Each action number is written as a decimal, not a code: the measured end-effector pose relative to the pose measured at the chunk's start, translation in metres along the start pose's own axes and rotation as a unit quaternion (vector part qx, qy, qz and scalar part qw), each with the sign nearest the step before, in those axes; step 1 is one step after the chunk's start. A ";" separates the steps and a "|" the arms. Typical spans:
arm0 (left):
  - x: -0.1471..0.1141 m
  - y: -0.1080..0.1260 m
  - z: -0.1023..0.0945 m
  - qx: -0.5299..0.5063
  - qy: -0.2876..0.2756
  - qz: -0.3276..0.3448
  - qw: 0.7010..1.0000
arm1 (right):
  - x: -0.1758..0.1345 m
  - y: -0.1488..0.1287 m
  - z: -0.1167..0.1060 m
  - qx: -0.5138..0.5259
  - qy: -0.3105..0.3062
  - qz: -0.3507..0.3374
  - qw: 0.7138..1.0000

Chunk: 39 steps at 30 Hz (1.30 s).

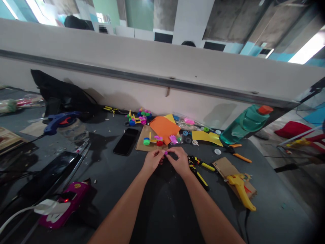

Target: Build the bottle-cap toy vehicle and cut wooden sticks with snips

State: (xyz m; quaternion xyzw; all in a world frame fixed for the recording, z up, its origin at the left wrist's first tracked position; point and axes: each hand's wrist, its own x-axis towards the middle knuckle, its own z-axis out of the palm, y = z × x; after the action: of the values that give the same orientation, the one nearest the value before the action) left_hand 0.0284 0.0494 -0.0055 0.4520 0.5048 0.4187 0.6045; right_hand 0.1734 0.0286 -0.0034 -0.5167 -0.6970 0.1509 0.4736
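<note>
Close together over the dark table, my left hand [152, 160] and my right hand [180, 160] pinch a small purple piece [166, 153] between their fingertips. Its exact kind is too small to tell. Just beyond them, a little toy vehicle [152, 139] with green, red and pink parts and a yellow bar rests on a cardboard sheet [141, 146]. Orange sheets [164, 127] and a purple toy piece [174, 139] lie behind my fingers. Beside my right hand is a yellow-and-black hand tool [200, 177], partly hidden by the hand.
A black phone [126, 141] lies left of the cardboard. On the right are orange-handled pliers [241, 157], a yellow glue gun [241, 190] on cardboard and a teal bottle [245, 124]. A blue glue gun [61, 122] and a magenta power strip [76, 200] occupy the left.
</note>
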 end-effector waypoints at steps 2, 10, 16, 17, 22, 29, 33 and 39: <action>0.000 -0.001 0.000 -0.006 0.013 0.003 1.000 | 0.002 0.000 0.000 -0.006 0.013 0.008 1.000; 0.005 -0.002 -0.003 -0.084 0.092 -0.001 0.992 | 0.004 0.008 0.004 -0.019 0.075 0.071 0.994; 0.000 -0.002 0.003 -0.101 0.023 -0.017 0.994 | 0.001 0.002 0.007 0.003 0.053 0.057 0.997; -0.002 -0.002 0.005 -0.115 -0.003 -0.025 0.993 | 0.000 0.001 0.008 0.006 0.041 0.047 0.998; -0.006 -0.002 0.006 -0.176 -0.056 -0.052 0.981 | -0.002 -0.005 0.009 0.005 0.006 0.016 1.000; -0.005 0.000 0.003 -0.163 -0.077 -0.069 0.981 | -0.001 -0.005 0.007 -0.010 -0.022 -0.022 0.999; -0.006 0.003 0.002 -0.186 -0.082 -0.075 0.976 | -0.001 -0.004 0.006 -0.014 -0.003 -0.025 1.000; -0.007 0.006 0.000 -0.179 -0.093 -0.080 0.976 | -0.001 -0.005 0.006 -0.019 -0.004 -0.030 0.999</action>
State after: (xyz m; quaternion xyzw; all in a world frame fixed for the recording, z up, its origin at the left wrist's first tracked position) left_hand 0.0271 0.0441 0.0020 0.3317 0.3978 0.4091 0.7512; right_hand 0.1659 0.0271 -0.0038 -0.5037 -0.7170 0.1259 0.4652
